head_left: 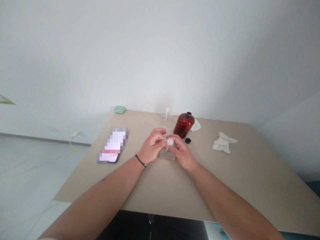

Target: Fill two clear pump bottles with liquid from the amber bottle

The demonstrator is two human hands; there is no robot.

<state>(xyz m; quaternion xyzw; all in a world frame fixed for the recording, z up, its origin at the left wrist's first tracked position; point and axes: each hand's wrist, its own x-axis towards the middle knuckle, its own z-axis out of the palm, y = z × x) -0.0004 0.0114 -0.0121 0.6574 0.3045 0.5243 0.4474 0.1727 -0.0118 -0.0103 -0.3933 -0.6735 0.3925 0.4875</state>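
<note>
A clear, squat bottle stands on the table in front of me, between both hands. Its round white cap sits at the top. My left hand is closed, with thumb and forefinger pinching the cap's left side. From the right, my right hand curls its thumb and fingers about the bottle's neck, just under and behind the cap. My fingers hide part of the neck. Just behind my right hand stands an amber bottle with an uncapped mouth and dark liquid inside. A small black cap lies beside its base.
Against the wall is another clear bottle with a white pump top. A phone lies left, a green case at the back left corner. Crumpled tissue lies right; more white paper is behind the amber bottle.
</note>
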